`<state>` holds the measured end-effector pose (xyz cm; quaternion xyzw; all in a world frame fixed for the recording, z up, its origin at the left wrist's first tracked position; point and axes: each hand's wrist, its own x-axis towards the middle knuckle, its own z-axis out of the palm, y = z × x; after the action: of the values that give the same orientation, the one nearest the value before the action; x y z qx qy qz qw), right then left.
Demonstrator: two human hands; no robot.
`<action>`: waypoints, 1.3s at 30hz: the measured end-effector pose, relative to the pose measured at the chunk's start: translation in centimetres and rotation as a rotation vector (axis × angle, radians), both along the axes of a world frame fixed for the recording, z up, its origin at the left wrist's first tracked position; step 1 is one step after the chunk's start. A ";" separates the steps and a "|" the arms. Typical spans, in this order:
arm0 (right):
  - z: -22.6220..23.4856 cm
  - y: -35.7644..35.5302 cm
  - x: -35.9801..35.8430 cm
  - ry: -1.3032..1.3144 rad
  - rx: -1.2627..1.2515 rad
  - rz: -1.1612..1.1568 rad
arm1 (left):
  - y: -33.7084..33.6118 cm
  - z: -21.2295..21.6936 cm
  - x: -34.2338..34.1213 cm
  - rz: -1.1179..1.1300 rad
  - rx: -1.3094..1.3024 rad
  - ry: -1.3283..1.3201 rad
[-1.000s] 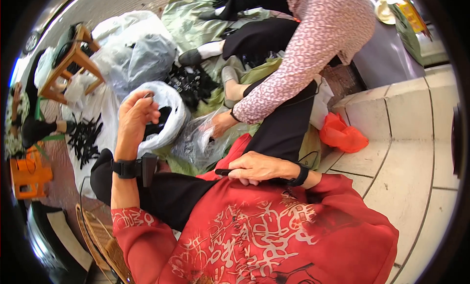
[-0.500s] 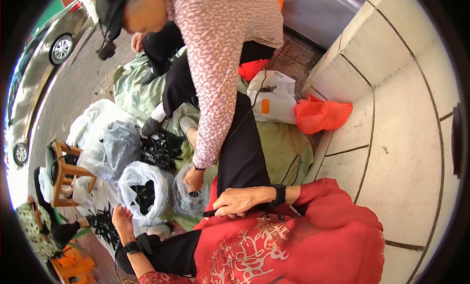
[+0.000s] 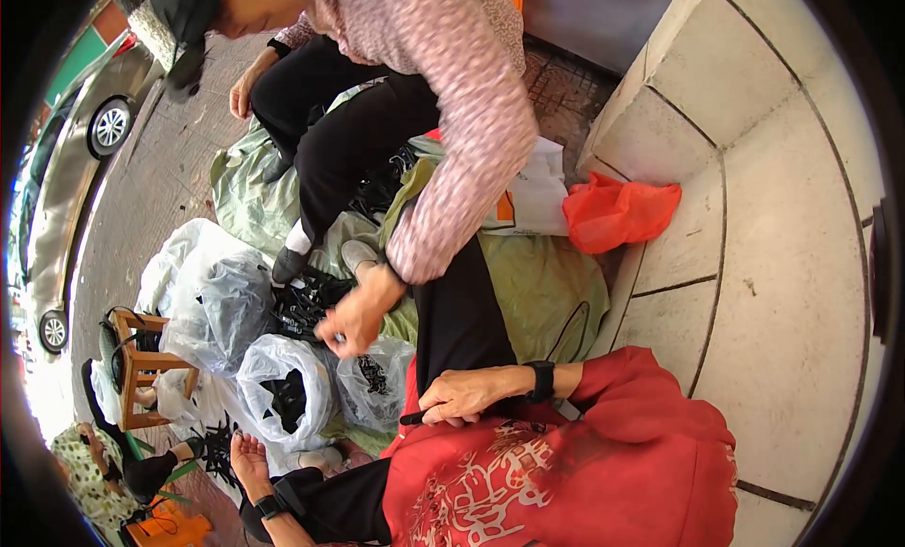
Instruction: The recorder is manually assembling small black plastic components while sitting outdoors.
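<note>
My right hand [image 3: 464, 396] lies near my lap and is closed round a slim black stick-like piece [image 3: 413, 418], whose kind I cannot make out. My left hand [image 3: 249, 465], palm upward, has loosely bent fingers apart and nothing plainly in them. Near that hand is a bunch of black strips [image 3: 218, 456]. Beyond my hands stand an open clear bag [image 3: 269, 361] with black pieces inside and a smaller clear bag [image 3: 401, 361] holding small black pieces. A co-worker's hand [image 3: 363, 311] hovers over the smaller bag, blurred.
Black pieces [image 3: 306, 307] lie heaped by a large full plastic bag [image 3: 217, 297]. A wooden stool [image 3: 141, 368] and an orange stool [image 3: 170, 528] are at left. A tiled wall [image 3: 773, 264] bounds the right, with a red bag [image 3: 622, 212] at its foot. Another person sits lower left.
The co-worker's hand has risen out of the smaller clear bag and moved up and left. My left hand is slightly lower and further right; my right hand keeps its hold.
</note>
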<state>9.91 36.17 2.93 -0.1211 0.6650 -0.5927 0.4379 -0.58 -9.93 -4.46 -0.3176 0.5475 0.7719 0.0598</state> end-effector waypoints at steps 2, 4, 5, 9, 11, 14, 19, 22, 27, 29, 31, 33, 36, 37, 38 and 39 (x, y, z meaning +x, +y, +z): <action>0.0 -0.3 -0.1 -0.004 0.005 0.005 | 0.1 0.4 0.0 -0.036 0.023 0.021; 0.3 -0.5 -0.1 -0.005 0.007 0.001 | 0.6 1.1 -0.1 -0.071 0.050 0.043; 0.7 -0.5 -0.2 -0.006 0.011 0.008 | 1.0 1.4 -0.2 -0.081 0.056 0.056; 2.2 1.3 -1.1 -0.084 -0.025 -0.135 | 0.0 1.0 -0.3 -0.037 0.060 0.061; 1.3 4.2 -1.6 -0.133 -0.170 -0.401 | -0.7 0.5 -0.1 -0.017 0.079 0.057; -1.5 8.6 -2.1 -0.241 -0.256 -0.927 | -0.8 0.9 0.4 0.011 0.094 0.053; -14.7 15.4 -3.1 -0.030 0.493 -1.283 | -1.2 0.4 2.2 0.022 0.067 0.043; -21.2 19.0 -5.7 0.453 0.740 -1.131 | -1.9 0.5 3.9 0.136 -0.025 -0.080; -20.0 20.5 -13.5 0.613 1.392 -0.638 | -3.1 2.1 5.9 0.204 -0.090 -0.175; -21.5 21.4 -15.6 0.647 1.478 -0.535 | -1.9 3.1 5.9 0.216 -0.124 -0.203; -23.5 22.3 -16.8 0.690 1.560 -0.438 | -0.8 4.0 5.7 0.200 -0.158 -0.228; -25.7 23.2 -17.5 0.674 1.674 -0.383 | 0.8 4.7 5.3 0.188 -0.191 -0.249; -27.2 23.6 -17.7 0.716 1.633 -0.307 | 1.8 5.2 5.2 0.213 -0.240 -0.285; -27.3 23.7 -17.8 0.709 1.592 -0.219 | 2.0 5.3 5.3 0.217 -0.245 -0.288; -27.3 23.9 -17.5 0.776 1.607 -0.190 | 2.0 5.5 5.3 0.209 -0.261 -0.295; -27.2 24.2 -17.4 0.769 1.606 -0.190 | 2.1 5.6 5.3 0.199 -0.275 -0.302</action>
<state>-7.50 60.41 -24.30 0.0869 0.9875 0.0992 0.0866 4.69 -7.86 1.17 -0.4872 0.5982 0.6359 0.0206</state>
